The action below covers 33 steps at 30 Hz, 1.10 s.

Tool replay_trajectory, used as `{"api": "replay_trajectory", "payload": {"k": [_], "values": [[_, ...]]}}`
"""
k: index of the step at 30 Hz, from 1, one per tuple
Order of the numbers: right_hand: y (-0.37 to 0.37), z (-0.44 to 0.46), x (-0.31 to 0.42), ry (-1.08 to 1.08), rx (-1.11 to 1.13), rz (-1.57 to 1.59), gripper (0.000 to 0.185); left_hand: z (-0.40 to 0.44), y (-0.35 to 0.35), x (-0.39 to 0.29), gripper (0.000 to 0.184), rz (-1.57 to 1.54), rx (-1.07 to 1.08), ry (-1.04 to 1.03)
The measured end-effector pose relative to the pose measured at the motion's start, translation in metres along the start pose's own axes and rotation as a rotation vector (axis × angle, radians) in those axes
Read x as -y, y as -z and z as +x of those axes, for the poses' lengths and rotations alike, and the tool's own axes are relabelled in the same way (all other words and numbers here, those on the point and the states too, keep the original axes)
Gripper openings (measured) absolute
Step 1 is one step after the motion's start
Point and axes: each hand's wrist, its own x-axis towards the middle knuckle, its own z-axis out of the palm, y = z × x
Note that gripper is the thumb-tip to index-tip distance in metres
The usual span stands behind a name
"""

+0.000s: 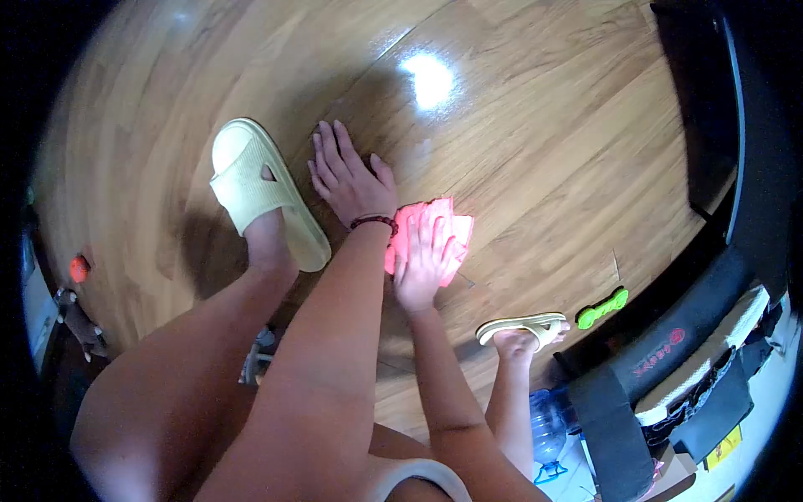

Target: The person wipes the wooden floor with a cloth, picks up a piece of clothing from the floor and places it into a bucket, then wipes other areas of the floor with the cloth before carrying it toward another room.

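My left hand (351,180) lies palm down on the wooden floor (535,159), fingers stretched out, with a dark beaded bracelet (374,221) at its wrist. Under my right hand (424,263) is a bright pink cloth (456,227), folded and wrinkled. The right fingers rest flat on top of it, slightly apart, and the palm hides part of the cloth. The left wrist overlaps the cloth's left edge in this view. Neither hand has its fingers wrapped round anything.
Pale yellow slippers are on my feet, one slipper (251,176) at the left and the other slipper (523,325) at the right. A green bone-shaped toy (602,309) lies by black padded equipment (669,351). Near it stands a blue bottle (548,427). An orange ball (79,268) and a plush toy (79,325) lie far left.
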Motion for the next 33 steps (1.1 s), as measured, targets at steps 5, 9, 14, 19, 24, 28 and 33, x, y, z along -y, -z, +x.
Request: {"api": "replay_trajectory", "payload": {"k": [5, 9, 14, 19, 24, 28, 33], "values": [[0.039, 0.085, -0.033, -0.113, -0.204, 0.242, 0.057, -0.001, -0.001, 0.0, 0.071, -0.007, -0.004, -0.003], [0.053, 0.205, -0.043, -0.111, -0.533, -0.011, 0.048, -0.003, -0.004, 0.002, 0.07, -0.036, -0.016, -0.005], [0.061, 0.271, 0.048, 0.116, -0.51, 0.574, 0.029, -0.002, -0.002, 0.0, 0.07, 0.002, -0.018, -0.013], [0.04, 0.259, 0.068, 0.609, -0.256, 0.152, 0.048, -0.003, -0.002, 0.001, 0.071, -0.006, -0.011, -0.004], [0.047, 0.118, 0.012, -0.264, -0.599, 0.202, 0.054, -0.004, -0.003, 0.0, 0.068, -0.052, -0.049, -0.023], [0.002, -0.018, -0.01, -0.721, -0.408, -0.026, 0.072, -0.004, 0.003, -0.004, 0.068, -0.027, -0.056, -0.036], [-0.006, -0.041, -0.015, -0.669, -0.397, -0.048, 0.074, -0.007, 0.0, -0.006, 0.07, 0.051, -0.07, -0.056]]}}
